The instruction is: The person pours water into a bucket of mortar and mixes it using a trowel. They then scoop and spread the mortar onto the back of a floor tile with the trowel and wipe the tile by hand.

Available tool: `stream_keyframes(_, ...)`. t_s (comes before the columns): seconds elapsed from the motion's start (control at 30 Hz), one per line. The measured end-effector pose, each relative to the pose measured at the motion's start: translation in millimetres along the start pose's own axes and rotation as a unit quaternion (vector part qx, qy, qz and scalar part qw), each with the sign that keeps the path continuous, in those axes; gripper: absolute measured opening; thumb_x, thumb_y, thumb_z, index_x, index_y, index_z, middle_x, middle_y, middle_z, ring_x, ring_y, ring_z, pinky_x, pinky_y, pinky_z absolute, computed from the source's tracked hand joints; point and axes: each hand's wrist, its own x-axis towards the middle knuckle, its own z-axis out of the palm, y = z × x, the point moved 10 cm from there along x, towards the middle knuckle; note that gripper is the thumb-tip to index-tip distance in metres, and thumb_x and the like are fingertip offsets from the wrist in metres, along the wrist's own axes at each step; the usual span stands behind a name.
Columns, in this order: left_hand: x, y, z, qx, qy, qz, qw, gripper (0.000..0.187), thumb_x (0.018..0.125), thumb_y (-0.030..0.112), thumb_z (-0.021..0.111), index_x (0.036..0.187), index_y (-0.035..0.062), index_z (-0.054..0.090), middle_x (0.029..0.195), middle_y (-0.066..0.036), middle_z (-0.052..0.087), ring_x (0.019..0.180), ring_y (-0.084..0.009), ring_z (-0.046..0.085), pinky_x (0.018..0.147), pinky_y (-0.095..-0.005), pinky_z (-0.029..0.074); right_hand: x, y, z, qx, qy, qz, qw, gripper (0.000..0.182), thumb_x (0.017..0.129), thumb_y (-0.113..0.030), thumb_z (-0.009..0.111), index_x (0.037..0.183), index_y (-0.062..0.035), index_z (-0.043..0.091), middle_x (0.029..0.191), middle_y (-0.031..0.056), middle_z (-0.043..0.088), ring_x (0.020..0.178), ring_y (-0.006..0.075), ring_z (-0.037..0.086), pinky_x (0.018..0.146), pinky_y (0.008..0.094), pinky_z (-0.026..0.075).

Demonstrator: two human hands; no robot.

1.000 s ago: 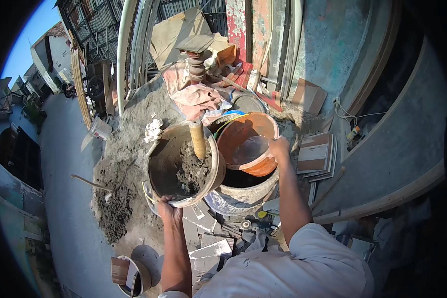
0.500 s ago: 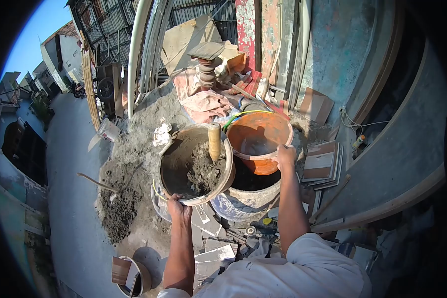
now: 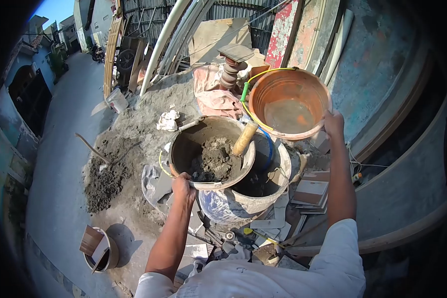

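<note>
My left hand (image 3: 183,185) grips the near rim of a mortar bucket (image 3: 181,144), which holds wet grey mortar (image 3: 216,161). A tool's wooden handle (image 3: 245,139) sticks up out of the mortar; its other end is buried. Over at the right, my right hand (image 3: 334,123) is closed on the rim of an orange bucket (image 3: 263,99), tilted toward me with a little cloudy liquid inside. Its yellow carrying handle with a green grip hangs at the left side. Below both stands a large whitish tub (image 3: 283,164) with a dark inside, partly covered by the mortar bucket.
A heap of dark mortar (image 3: 107,184) with a stick-handled tool lies on the left. Tile pieces (image 3: 310,191) are stacked at right. A small bucket with tile offcuts (image 3: 111,251) stands lower left. Pink sacking (image 3: 216,102) and a turned post (image 3: 229,74) are behind.
My right hand has lifted the orange bucket up and to the right, away from above the tub. The mortar bucket stays in my left hand. The camera view has turned and shifted.
</note>
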Motion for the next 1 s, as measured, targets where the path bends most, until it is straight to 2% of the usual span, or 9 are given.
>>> stream_keyframes(0.07,6,-3,-6,0.004,0.018,0.003,1.0,0.023,0.065,-0.013,0.044,0.08,0.0032,0.042,0.07,-0.001,0.039,0.053,-0.0144,0.04,0.05,-0.0306,0.037,-1,-51,4,-0.033,-0.034,-0.005,0.999,0.022,0.079,-0.018,0.053,0.086,0.0013,0.06,0.061,0.0088,0.055,0.046,0.0183,0.053,0.043,0.0321,0.042)
stream_keyframes(0.13,7,-1,-6,0.017,0.025,0.013,0.999,0.022,0.065,-0.012,0.046,0.08,0.0032,0.041,0.069,-0.001,0.038,0.052,-0.0141,0.038,0.048,-0.0306,0.034,14,-86,14,-0.077,-0.035,-0.122,0.989,0.024,0.08,-0.019,0.053,0.083,0.0027,0.06,0.062,0.0089,0.055,0.051,0.0183,0.054,0.05,0.0335,0.044)
stream_keyframes(0.17,4,-1,-4,0.022,0.033,0.012,0.999,0.022,0.065,-0.012,0.046,0.079,0.0033,0.041,0.069,-0.001,0.037,0.052,-0.0139,0.037,0.047,-0.0304,0.034,23,-91,20,-0.076,-0.041,-0.123,0.989,0.024,0.08,-0.019,0.053,0.083,0.0027,0.06,0.062,0.0089,0.055,0.051,0.0183,0.054,0.05,0.0335,0.044)
stream_keyframes(0.23,-15,10,10,0.052,0.032,0.031,0.998,0.021,0.065,-0.01,0.048,0.079,0.0032,0.04,0.068,-0.001,0.036,0.052,-0.0135,0.036,0.047,-0.0301,0.033,40,-102,39,-0.079,-0.068,-0.123,0.987,0.031,0.076,-0.021,0.055,0.085,0.0065,0.064,0.073,0.0191,0.063,0.068,0.0265,0.062,0.066,0.0377,0.048)
stream_keyframes(0.33,-10,9,2,0.062,0.064,0.032,0.995,0.021,0.064,-0.01,0.049,0.079,0.0024,0.04,0.068,-0.001,0.036,0.052,-0.0138,0.036,0.047,-0.0302,0.034,53,-119,73,-0.06,-0.121,-0.146,0.98,0.032,0.077,-0.022,0.055,0.088,0.006,0.065,0.074,0.0196,0.064,0.07,0.0276,0.063,0.067,0.0387,0.048)
stream_keyframes(0.53,-6,8,-7,0.084,0.084,0.034,0.992,0.023,0.062,-0.008,0.051,0.082,0.0006,0.042,0.067,-0.001,0.036,0.052,-0.0143,0.035,0.047,-0.0305,0.035,40,-175,107,-0.158,-0.164,-0.214,0.95,0.033,0.081,-0.025,0.054,0.091,0.0041,0.065,0.081,0.0227,0.066,0.077,0.0338,0.066,0.073,0.0407,0.049)
stream_keyframes(0.67,-16,11,7,0.063,0.06,0.048,0.995,0.028,0.062,-0.009,0.051,0.086,0.0014,0.043,0.071,-0.002,0.038,0.053,-0.0141,0.036,0.045,-0.0308,0.033,26,-214,121,-0.158,-0.171,-0.279,0.932,0.033,0.081,-0.026,0.054,0.092,0.0044,0.063,0.084,0.024,0.065,0.08,0.0356,0.065,0.074,0.0416,0.049)
stream_keyframes(0.73,-24,16,17,0.071,0.051,0.063,0.994,0.017,0.066,-0.008,0.051,0.069,0.0056,0.042,0.066,-0.001,0.034,0.051,-0.013,0.035,0.046,-0.0301,0.033,12,-237,125,-0.186,-0.154,-0.341,0.908,0.034,0.081,-0.025,0.053,0.092,0.005,0.062,0.085,0.0265,0.063,0.081,0.0386,0.063,0.075,0.043,0.048)
stream_keyframes(1.0,-31,19,26,0.062,0.046,0.073,0.994,0.018,0.066,-0.008,0.05,0.071,0.0058,0.041,0.066,0.0,0.035,0.051,-0.0123,0.034,0.044,-0.0287,0.03,-16,-273,137,-0.182,-0.161,-0.41,0.879,0.031,0.079,-0.024,0.053,0.087,0.0058,0.059,0.082,0.0278,0.061,0.08,0.0418,0.061,0.076,0.0445,0.047)
